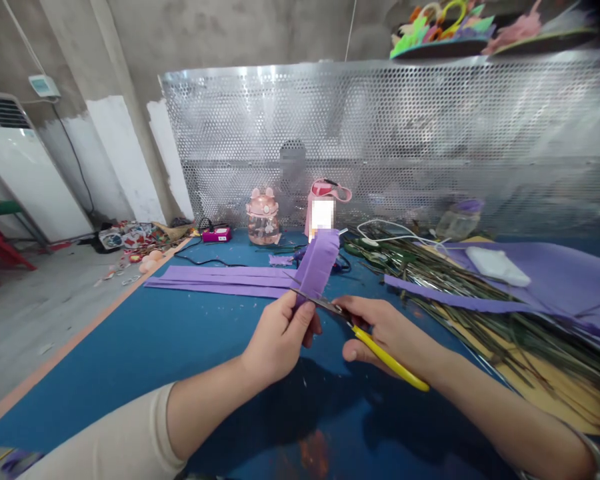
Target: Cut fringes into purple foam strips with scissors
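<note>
My left hand (285, 330) pinches the lower end of a folded purple strip (319, 263), which stands up from my fingers. In my right hand (380, 327) is a pair of scissors (390, 359) with yellow handles. Their blades lie across the strip just above my left thumb and forefinger. I cannot tell how far apart the blades are. Behind my left hand, long flat purple strips (220, 280) lie on the blue table (180, 340).
Dark thin stems (480, 313) and a purple sheet (575, 273) with a white object (497, 265) cover the right side. A clear pink bottle (263, 220), a magenta box (216, 235) and a jar (460, 219) stand before a perforated metal panel (380, 133).
</note>
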A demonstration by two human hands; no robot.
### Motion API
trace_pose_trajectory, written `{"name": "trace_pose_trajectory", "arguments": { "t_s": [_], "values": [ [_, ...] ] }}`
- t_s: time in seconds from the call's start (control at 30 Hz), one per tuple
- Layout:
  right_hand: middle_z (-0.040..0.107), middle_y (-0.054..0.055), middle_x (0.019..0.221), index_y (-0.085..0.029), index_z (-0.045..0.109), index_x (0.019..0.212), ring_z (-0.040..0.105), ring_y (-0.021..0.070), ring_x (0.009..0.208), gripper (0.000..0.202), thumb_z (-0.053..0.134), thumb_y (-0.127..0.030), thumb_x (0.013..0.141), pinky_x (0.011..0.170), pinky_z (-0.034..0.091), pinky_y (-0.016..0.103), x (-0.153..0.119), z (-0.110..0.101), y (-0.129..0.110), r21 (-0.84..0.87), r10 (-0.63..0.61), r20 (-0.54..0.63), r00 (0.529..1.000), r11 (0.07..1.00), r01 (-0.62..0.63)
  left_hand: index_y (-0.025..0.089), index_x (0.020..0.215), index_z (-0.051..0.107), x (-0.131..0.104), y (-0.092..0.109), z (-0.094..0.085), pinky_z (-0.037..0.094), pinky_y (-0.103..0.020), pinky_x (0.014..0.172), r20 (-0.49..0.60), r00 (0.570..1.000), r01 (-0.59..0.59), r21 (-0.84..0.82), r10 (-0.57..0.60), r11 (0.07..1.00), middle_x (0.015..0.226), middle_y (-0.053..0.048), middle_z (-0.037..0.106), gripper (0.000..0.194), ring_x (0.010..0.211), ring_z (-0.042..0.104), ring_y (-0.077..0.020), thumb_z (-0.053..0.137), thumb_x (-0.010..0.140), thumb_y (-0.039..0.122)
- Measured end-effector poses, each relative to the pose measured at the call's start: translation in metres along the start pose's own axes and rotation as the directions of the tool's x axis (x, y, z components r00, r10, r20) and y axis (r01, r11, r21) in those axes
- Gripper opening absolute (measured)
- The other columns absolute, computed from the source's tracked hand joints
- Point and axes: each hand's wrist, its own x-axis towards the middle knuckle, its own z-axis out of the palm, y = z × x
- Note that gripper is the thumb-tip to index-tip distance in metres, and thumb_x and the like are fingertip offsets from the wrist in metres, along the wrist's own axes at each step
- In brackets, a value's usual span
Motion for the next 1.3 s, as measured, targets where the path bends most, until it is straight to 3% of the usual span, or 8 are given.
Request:
{"name": "trace_pose_trajectory", "arguments": {
  "t_s": [0.17,0.43,0.8,0.93,1.03,1.3],
  "values": [
    [0.040,-0.002,0.060,-0.016,0.056,0.082,0.030,0.0118,0.053,0.071,0.035,-0.082,0.069,0.048,0.025,0.024,0.000,0.000,0.002,0.002,0.006,0.025,1.000,1.000,-0.006,0.017,0.074,0.048,0.000,0.002,0.000,0.036,-0.021,0.048,0.012,1.000,0.000,-0.002,0.000,1.000,0.064,0.002,0.054,0.028,0.048,0.046,-0.0068,0.041,0.090,0.040],
    [0.032,-0.005,0.057,-0.016,0.057,0.083,0.026,0.0115,0.051,0.068,0.035,-0.080,0.072,0.046,0.023,0.023,-0.001,0.001,0.004,-0.030,0.007,0.026,1.000,1.000,-0.006,0.017,0.073,0.047,0.000,0.003,-0.001,0.036,-0.021,0.048,0.018,1.000,0.011,-0.018,-0.010,1.000,0.063,0.003,0.052,0.027,0.048,0.045,-0.0064,0.040,0.091,0.037],
    [0.042,-0.004,0.057,-0.017,0.055,0.085,0.036,0.0120,0.051,0.056,0.051,-0.071,0.073,0.047,0.028,0.023,0.001,-0.003,0.003,-0.126,0.057,0.005,0.998,0.990,-0.056,0.018,0.079,0.046,0.003,-0.003,-0.003,0.039,-0.022,0.050,0.024,0.996,0.087,-0.086,-0.085,0.993,0.062,0.003,0.053,0.025,0.049,0.049,-0.0080,0.041,0.089,0.040],
    [0.056,0.003,0.081,-0.017,0.053,0.101,0.051,0.0188,0.068,0.065,0.062,-0.070,0.064,0.061,0.042,0.028,0.001,-0.007,0.002,-0.090,0.056,-0.005,0.998,0.994,-0.056,0.019,0.080,0.045,0.005,-0.004,-0.003,0.039,-0.021,0.047,-0.053,0.996,0.069,-0.107,-0.075,0.992,0.062,0.005,0.052,0.026,0.047,0.048,-0.0073,0.041,0.089,0.042],
    [0.056,0.009,0.093,-0.015,0.052,0.103,0.054,0.0244,0.081,0.071,0.057,-0.075,0.064,0.072,0.045,0.035,0.001,-0.007,0.000,-0.072,0.033,0.015,0.999,0.997,-0.032,0.018,0.078,0.045,0.005,-0.005,-0.003,0.040,-0.021,0.048,-0.079,0.994,0.061,-0.107,-0.070,0.992,0.063,0.004,0.052,0.026,0.048,0.048,-0.0069,0.041,0.089,0.042],
    [0.055,0.008,0.088,-0.015,0.053,0.098,0.055,0.0247,0.077,0.077,0.045,-0.083,0.062,0.069,0.045,0.036,0.002,-0.005,-0.002,-0.060,0.030,0.029,0.999,0.998,-0.029,0.018,0.078,0.047,0.004,-0.007,0.000,0.040,-0.022,0.049,-0.018,0.998,0.064,-0.078,-0.066,0.995,0.064,0.004,0.053,0.025,0.049,0.049,-0.0074,0.042,0.089,0.040]
  ]
}}
